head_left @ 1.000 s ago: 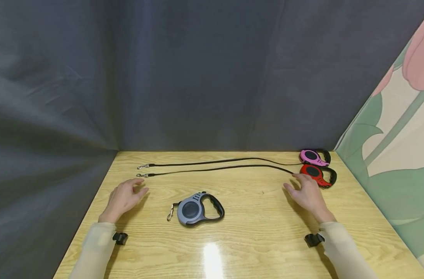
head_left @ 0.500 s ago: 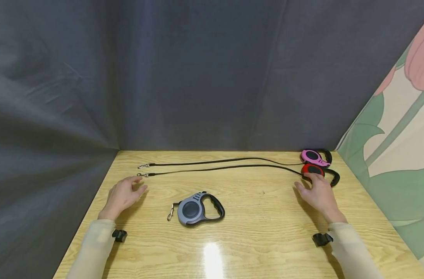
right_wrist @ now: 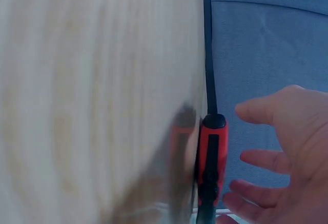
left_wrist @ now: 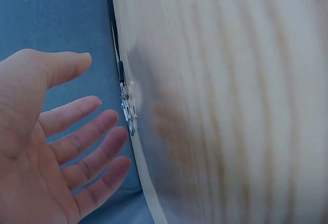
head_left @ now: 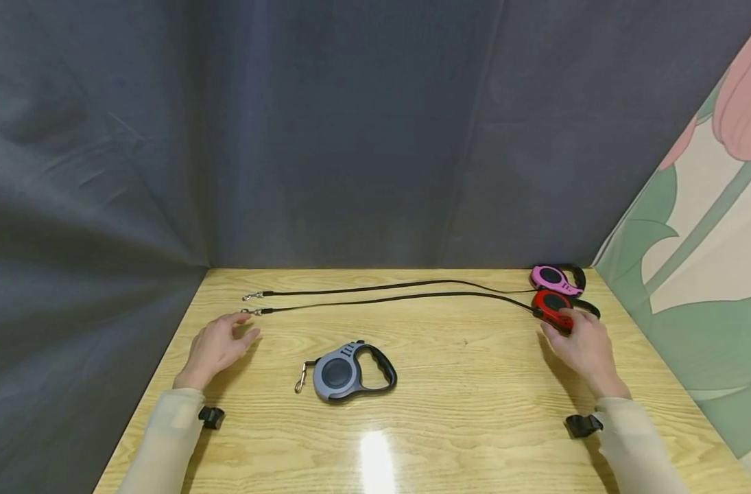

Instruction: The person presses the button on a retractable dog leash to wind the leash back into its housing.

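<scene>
Red leash (head_left: 553,302) comes seemingly within grasp as the empty, loose-fingered right hand (head_left: 588,350) shifts rightward beside it; left hand (head_left: 216,350) likewise empty.

Cream sleeves (head_left: 165,432) carry a small black camera (head_left: 211,417) at each wrist.
</scene>
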The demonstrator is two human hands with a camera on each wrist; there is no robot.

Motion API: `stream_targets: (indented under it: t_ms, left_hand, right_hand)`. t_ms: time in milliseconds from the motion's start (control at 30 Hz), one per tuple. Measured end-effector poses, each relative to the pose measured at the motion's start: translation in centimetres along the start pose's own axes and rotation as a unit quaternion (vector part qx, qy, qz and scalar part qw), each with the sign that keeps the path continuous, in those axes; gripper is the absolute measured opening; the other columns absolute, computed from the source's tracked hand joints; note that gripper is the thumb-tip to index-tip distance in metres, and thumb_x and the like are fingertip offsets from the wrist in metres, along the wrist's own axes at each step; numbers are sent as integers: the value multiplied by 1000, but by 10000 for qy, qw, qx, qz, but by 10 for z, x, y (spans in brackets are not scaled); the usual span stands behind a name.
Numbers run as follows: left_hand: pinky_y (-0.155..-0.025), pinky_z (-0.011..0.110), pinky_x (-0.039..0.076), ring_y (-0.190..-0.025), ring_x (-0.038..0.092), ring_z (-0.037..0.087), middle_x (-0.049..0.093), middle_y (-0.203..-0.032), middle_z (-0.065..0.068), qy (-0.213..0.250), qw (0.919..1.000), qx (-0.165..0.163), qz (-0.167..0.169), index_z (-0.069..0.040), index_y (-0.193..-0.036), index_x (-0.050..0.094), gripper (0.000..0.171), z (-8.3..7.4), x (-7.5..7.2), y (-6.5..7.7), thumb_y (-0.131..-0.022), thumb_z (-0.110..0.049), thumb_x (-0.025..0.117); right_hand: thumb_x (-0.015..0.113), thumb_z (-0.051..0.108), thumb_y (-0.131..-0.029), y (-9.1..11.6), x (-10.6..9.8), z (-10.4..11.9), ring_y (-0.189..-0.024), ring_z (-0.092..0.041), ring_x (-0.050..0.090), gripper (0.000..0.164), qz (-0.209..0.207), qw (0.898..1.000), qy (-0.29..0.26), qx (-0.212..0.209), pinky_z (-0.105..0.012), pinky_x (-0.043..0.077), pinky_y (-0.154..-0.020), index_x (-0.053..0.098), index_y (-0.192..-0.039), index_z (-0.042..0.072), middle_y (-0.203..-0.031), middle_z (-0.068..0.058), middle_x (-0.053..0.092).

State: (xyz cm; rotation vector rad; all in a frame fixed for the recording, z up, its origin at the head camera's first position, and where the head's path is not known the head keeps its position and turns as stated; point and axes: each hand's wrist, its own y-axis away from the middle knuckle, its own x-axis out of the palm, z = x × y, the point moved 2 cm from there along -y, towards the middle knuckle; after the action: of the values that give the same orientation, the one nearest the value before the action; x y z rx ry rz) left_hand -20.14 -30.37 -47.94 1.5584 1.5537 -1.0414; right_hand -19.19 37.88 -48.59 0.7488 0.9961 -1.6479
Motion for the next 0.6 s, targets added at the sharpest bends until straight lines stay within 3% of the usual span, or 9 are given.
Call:
stream_targets:
  t_ms: [233, 467, 600]
  left_hand:
    - [-91, 63, 55, -119, 68, 45, 69, -138, 25, 32, 10000, -25, 62, -5, -148, 61, 56, 2, -1, 1, -106, -41, 65]
    - [-96, 67, 52, -124, 65, 48, 65, -144, 26, 76, 9999, -53, 96, -4, -148, 61, 56, 3, -2, 3, -105, -40, 66]
    - [-97, 68, 51, -126, 63, 50, 62, -146, 28, 37, 9999, -37, 108, -4, -148, 61, 57, 4, -2, 2, -105, -40, 66]
  right_hand:
    - [67, 31, -99, 4, 0, -9, -118, -68, 48, 55, 49, 9988, 242, 418, -77, 41, -88, 62, -128, -15, -135, -48, 49]
    - [66, 38, -100, 5, -1, -11, -102, -64, 58, 55, 101, 9978, 506, 409, -67, 45, -70, 66, -125, -11, -113, -40, 66]
    - [67, 38, -99, 4, -1, -11, -99, -65, 60, 54, 172, 9974, 554, 434, -67, 45, -66, 67, -124, -11, -112, -40, 67]
